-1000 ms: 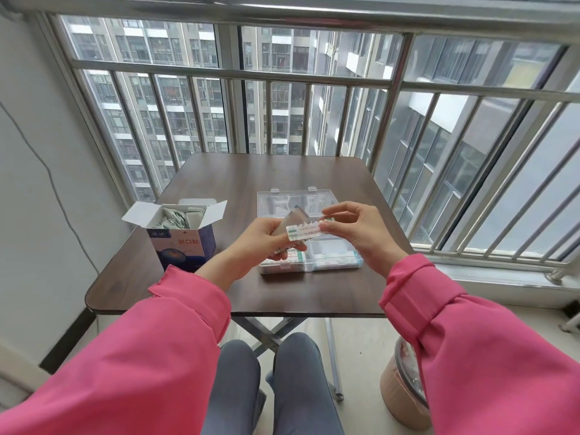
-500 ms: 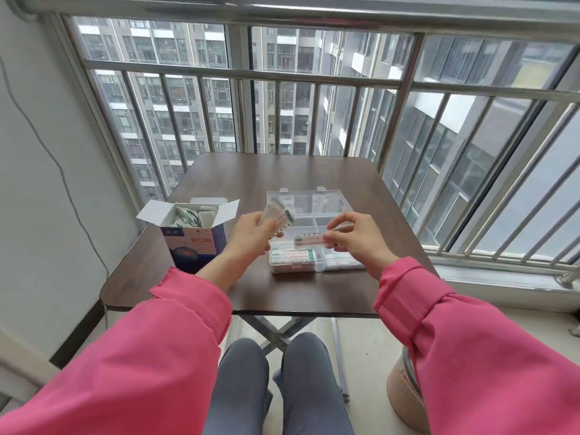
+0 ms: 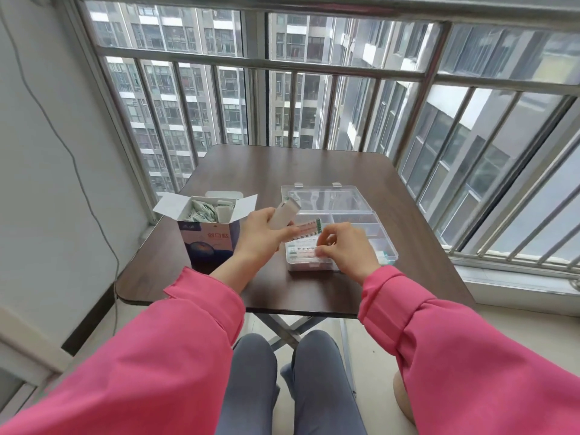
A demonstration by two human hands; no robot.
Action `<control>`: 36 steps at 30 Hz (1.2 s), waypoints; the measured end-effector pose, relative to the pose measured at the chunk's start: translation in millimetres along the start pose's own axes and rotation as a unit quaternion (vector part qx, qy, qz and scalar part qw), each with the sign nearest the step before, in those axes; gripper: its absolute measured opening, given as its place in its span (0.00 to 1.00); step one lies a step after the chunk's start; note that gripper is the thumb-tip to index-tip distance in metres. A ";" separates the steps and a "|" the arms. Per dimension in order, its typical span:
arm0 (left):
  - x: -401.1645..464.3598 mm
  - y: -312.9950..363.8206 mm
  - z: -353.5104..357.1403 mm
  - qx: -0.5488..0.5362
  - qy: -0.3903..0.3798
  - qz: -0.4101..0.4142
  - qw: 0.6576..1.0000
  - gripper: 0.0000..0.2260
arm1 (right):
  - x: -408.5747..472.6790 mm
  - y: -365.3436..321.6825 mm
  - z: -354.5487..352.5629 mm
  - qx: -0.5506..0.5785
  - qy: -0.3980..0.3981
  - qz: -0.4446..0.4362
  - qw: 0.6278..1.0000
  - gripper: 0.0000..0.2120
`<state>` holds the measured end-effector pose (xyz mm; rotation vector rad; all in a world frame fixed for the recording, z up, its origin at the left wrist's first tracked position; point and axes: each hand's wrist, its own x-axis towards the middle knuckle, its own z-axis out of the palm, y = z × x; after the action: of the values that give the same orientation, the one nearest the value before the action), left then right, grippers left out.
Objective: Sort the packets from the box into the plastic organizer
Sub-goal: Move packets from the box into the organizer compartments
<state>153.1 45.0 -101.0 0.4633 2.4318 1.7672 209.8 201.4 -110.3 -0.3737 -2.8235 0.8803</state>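
Packets (image 3: pixel 284 214) gripped in both hands (image 3: pixel 346 248)

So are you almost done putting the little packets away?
Not yet. Some packets already lie in the near compartment of the clear organizer. The left hand holds a few more packets, and the right hand is setting one into that compartment. The box still has a pile of packets inside, and the far compartments look empty.

An open blue-and-white box (image 3: pixel 209 243) stands upright, packets (image 3: pixel 204 211) inside. Right of it lies the clear plastic organizer (image 3: pixel 375 226), lid back, packets (image 3: pixel 303 254) in its near-left compartment.
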 end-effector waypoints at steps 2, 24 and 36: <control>1.1 -2.0 -0.3 0.012 0.006 0.000 1.000 0.09 | -0.8 1.0 1.8 -0.025 0.007 -0.002 1.000 0.03; 1.0 -12.0 13.2 0.189 -0.026 -0.009 0.982 0.14 | 0.7 4.2 -3.0 0.059 0.023 -0.028 0.998 0.05; -0.5 -14.3 7.5 0.295 -0.048 -0.039 0.954 0.09 | -1.2 5.4 4.5 -0.012 0.007 -0.057 0.998 0.04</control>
<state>152.9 47.7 -116.9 0.4737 2.8260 0.9327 211.0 202.9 -117.1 -0.2178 -2.8125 0.8194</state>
